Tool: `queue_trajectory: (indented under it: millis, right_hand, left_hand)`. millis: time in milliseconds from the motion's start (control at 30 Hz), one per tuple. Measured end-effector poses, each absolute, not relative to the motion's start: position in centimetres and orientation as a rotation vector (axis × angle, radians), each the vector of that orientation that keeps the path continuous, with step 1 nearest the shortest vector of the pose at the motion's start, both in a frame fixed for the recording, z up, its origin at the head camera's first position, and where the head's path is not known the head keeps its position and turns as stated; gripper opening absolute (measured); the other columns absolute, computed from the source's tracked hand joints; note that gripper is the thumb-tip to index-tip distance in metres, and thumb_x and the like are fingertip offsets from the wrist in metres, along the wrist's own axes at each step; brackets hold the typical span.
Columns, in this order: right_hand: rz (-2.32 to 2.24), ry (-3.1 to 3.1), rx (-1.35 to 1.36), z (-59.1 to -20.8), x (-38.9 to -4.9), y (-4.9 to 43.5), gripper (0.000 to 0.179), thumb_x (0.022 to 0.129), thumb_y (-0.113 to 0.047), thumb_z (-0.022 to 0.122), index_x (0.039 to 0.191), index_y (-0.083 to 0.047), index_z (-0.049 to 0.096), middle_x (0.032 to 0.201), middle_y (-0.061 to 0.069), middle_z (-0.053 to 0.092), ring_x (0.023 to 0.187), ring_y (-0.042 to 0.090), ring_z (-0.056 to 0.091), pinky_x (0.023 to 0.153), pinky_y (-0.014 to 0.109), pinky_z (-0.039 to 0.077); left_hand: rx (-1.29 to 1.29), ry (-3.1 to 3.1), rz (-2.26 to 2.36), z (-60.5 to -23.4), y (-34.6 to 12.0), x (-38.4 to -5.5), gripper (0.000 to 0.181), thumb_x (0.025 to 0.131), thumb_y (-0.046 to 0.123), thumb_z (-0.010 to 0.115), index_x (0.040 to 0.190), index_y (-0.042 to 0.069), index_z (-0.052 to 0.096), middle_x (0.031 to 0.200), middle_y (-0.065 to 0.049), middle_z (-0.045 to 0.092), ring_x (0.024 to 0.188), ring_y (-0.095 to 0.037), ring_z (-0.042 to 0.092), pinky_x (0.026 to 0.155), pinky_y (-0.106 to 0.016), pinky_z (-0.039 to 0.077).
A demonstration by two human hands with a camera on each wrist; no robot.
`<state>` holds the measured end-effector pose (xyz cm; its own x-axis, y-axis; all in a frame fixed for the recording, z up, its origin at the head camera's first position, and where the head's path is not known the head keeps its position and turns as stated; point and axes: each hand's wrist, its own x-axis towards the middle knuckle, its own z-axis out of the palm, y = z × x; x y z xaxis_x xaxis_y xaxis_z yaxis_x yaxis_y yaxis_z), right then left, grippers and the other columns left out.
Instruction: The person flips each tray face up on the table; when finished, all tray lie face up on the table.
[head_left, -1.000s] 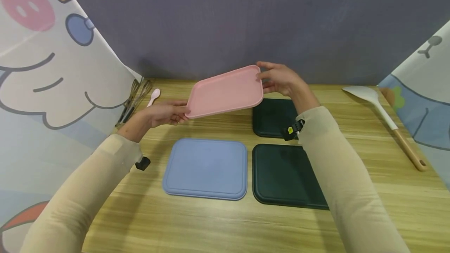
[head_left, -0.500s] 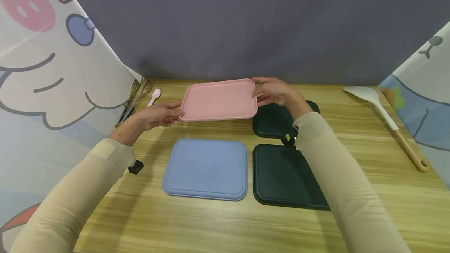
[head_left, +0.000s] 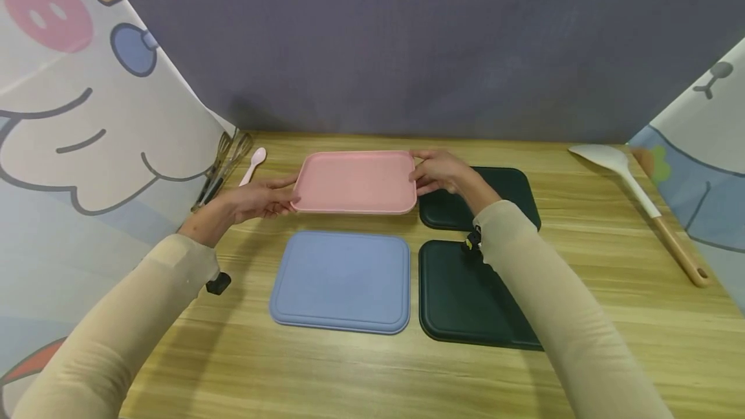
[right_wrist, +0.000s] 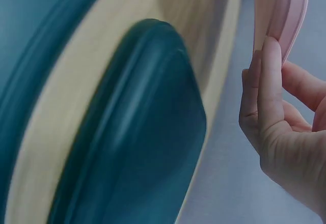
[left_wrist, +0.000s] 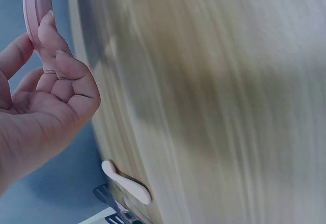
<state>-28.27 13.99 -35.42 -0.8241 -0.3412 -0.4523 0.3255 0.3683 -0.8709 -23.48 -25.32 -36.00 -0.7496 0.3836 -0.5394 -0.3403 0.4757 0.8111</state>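
A pink rectangular tray point(head_left: 355, 183) with a low raised rim is held level between both hands, near the back of the table and behind the blue tray point(head_left: 340, 282). My left hand point(head_left: 256, 202) pinches its left end, thumb and fingers on either side of the rim. At the opposite end, my right hand point(head_left: 441, 173) grips the right edge in the same way. In both wrist views, the pink tray's edge sits between thumb and fingers, with a gap between it and the wooden table.
Two dark green trays lie right of the blue one, the back tray point(head_left: 506, 193) and the front tray point(head_left: 465, 290), partly under my right arm. A pink spoon point(head_left: 253, 163) and whisks point(head_left: 224, 170) lie back left. A white spatula with a wooden handle point(head_left: 678, 249) lies far right. A grey wall point(head_left: 396, 44) stands behind.
Both hands have brought the pink tray down and slightly left. Its raised right end has dropped, so it has gone from slanted to level. The trays on the table have stayed put.
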Motion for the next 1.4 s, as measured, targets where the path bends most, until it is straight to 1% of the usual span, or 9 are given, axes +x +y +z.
queue_trajectory:
  millis: [100,333,533,733,833,933,1167,1300,1400]
  right_hand:
    - [-1.456,2.064,0.002,-35.9,-28.0,13.7,0.077,0.097,-0.004,0.061,0.161,-0.019,0.023,0.095,0.009,0.065,0.076,0.017,0.068,0.074,0.032,0.061]
    - [-1.427,2.071,0.046,-37.0,-28.0,13.1,0.078,0.095,-0.003,0.063,0.161,-0.02,0.025,0.086,0.008,0.066,0.07,0.015,0.067,0.072,0.031,0.061]
    - [-1.413,2.073,0.061,-37.6,-28.3,12.8,0.076,0.096,-0.003,0.062,0.161,-0.02,0.025,0.088,0.009,0.065,0.071,0.015,0.067,0.073,0.03,0.061]
    - [-1.404,2.079,0.071,-37.9,-28.3,12.6,0.077,0.096,-0.003,0.062,0.161,-0.021,0.025,0.089,0.009,0.065,0.072,0.015,0.066,0.071,0.029,0.061]
    - [-1.389,2.091,0.068,-37.9,-28.2,12.4,0.076,0.096,-0.004,0.062,0.161,-0.021,0.025,0.092,0.009,0.065,0.072,0.015,0.067,0.071,0.029,0.061]
    - [-1.376,2.108,0.071,-37.9,-28.2,12.3,0.075,0.096,-0.004,0.062,0.16,-0.022,0.026,0.093,0.01,0.065,0.071,0.015,0.067,0.072,0.03,0.061]
    - [-1.335,2.175,0.069,-38.3,-28.1,11.6,0.075,0.096,0.0,0.059,0.16,-0.018,0.025,0.096,0.013,0.064,0.067,0.014,0.065,0.067,0.029,0.061]
    - [-1.292,2.23,0.062,-38.4,-28.1,11.2,0.078,0.093,0.004,0.058,0.16,-0.017,0.026,0.088,0.011,0.064,0.062,0.014,0.064,0.064,0.03,0.061]
    - [-1.256,2.258,0.073,-38.5,-28.0,11.0,0.08,0.09,0.005,0.058,0.16,-0.018,0.026,0.078,0.01,0.062,0.061,0.015,0.062,0.062,0.031,0.06]
  left_hand:
    - [0.018,2.017,1.317,-36.8,-25.5,-23.4,0.076,0.103,0.03,0.059,0.163,0.025,0.012,0.086,0.009,0.069,0.079,-0.007,0.064,0.073,-0.027,0.045]
    - [0.013,2.046,1.285,-37.8,-25.8,-23.3,0.079,0.101,0.032,0.061,0.163,0.024,0.013,0.087,0.01,0.068,0.078,-0.007,0.063,0.075,-0.027,0.046]
    - [-0.014,2.063,1.266,-38.1,-25.9,-23.5,0.079,0.101,0.031,0.062,0.162,0.029,0.013,0.087,0.008,0.068,0.079,-0.008,0.064,0.077,-0.028,0.047]
    - [-0.005,2.054,1.268,-38.3,-25.9,-23.6,0.081,0.101,0.028,0.061,0.163,0.027,0.009,0.086,0.009,0.069,0.079,-0.008,0.065,0.076,-0.027,0.05]
    - [0.002,2.051,1.27,-38.4,-26.0,-23.6,0.081,0.101,0.027,0.061,0.163,0.026,0.009,0.086,0.009,0.069,0.078,-0.007,0.065,0.075,-0.026,0.051]
    - [-0.002,2.05,1.275,-38.4,-26.0,-23.7,0.08,0.101,0.026,0.061,0.162,0.026,0.01,0.084,0.009,0.07,0.074,-0.005,0.064,0.071,-0.025,0.05]
    - [0.01,2.081,1.259,-38.2,-25.8,-23.8,0.078,0.102,0.024,0.061,0.162,0.025,0.012,0.082,0.007,0.07,0.071,-0.005,0.06,0.065,-0.025,0.046]
    - [0.031,2.166,1.192,-38.4,-25.5,-23.8,0.076,0.101,0.025,0.061,0.162,0.024,0.016,0.083,0.005,0.07,0.072,-0.008,0.06,0.065,-0.024,0.048]
    - [0.046,2.236,1.14,-38.5,-25.2,-23.9,0.075,0.101,0.026,0.062,0.161,0.021,0.019,0.084,0.006,0.072,0.075,-0.009,0.063,0.069,-0.025,0.052]
